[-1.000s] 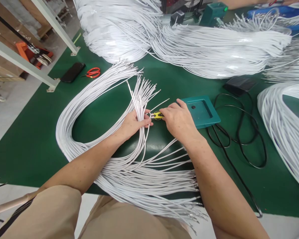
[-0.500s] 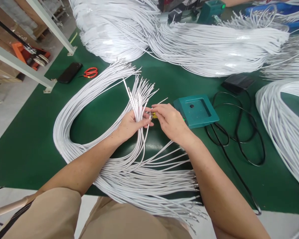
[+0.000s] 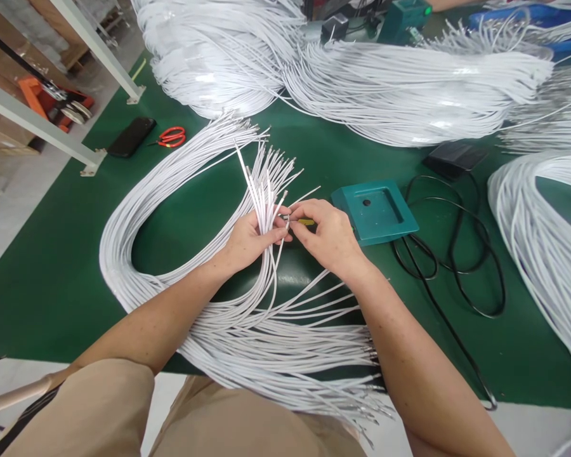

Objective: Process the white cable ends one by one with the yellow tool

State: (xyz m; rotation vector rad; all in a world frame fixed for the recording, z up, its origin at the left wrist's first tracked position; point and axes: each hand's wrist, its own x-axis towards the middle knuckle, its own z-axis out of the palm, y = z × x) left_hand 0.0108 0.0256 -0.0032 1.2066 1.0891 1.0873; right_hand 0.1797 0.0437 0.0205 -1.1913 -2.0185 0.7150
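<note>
My left hand [image 3: 250, 238] is closed round a bunch of white cables [image 3: 265, 212], whose ends stick up above the thumb. One cable end is bent toward my right fingers, close to the left fingertips. My right hand [image 3: 330, 238] pinches a small yellow-handled tool [image 3: 306, 222], its tip at that cable end. The tool's kind cannot be made out, as the fingers cover part of it. Below my hands more white cables [image 3: 285, 343] lie across the table, their metal-tipped ends to the right under my right forearm. A looped bundle [image 3: 128, 235] curves round on the left.
A teal tray-like device [image 3: 375, 212] sits right of my hand, near a black cord [image 3: 457, 266] and black pedal-like box [image 3: 452, 158]. Large cable piles [image 3: 409, 95] fill the back. Red-handled snips [image 3: 172, 136] and a black phone [image 3: 132, 136] lie on the green table [image 3: 38, 279].
My right hand has shifted slightly and its fingers have drawn back, showing more of the yellow tool. A cable end now leans out beside the bunch. The left hand has barely moved.
</note>
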